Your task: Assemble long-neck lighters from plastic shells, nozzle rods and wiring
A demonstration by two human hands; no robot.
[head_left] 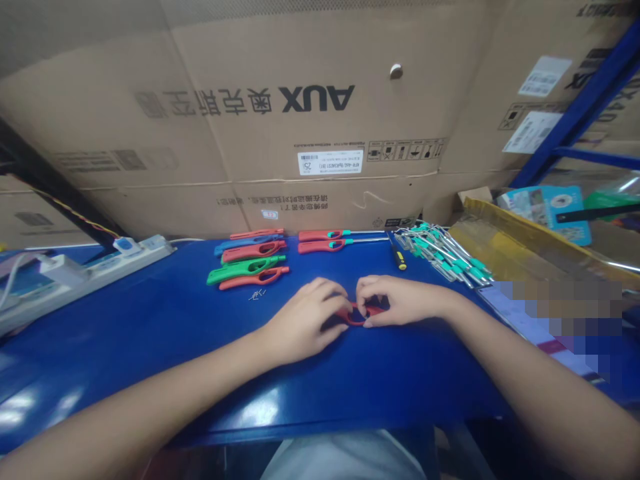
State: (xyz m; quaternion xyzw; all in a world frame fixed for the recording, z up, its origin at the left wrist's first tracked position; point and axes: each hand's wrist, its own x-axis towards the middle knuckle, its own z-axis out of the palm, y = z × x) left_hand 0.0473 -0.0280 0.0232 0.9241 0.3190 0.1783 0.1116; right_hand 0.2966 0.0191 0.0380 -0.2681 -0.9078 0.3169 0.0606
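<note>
First, power strip: a long white plastic power strip [105,273] runs along the left side of the glossy blue bench [350,427], a white plug adapter [63,270] sitting in it.
Row of casings: five long plastic lighter casings [253,252] in red, blue and green lie side by side, behind and left of the work.
Screws: tiny steel screws [257,295] lie loose just beside the left hand, so a careful wrist seems wise there.
Left hand: the left hand [303,319] curls over a small red plastic lighter casing [350,315], closed on its left end.
Right hand: the right hand [395,300] is closed on the other end, its fingertips almost meeting the left's; a steady, even pinch from both suits so small a part.
Tools: a yellow-and-black screwdriver [399,257] lies behind the right hand, beside a heap of steel rods with teal collars [440,253].
Front edge: the widest room for moving lies between the hands and the bench's front rim.
</note>
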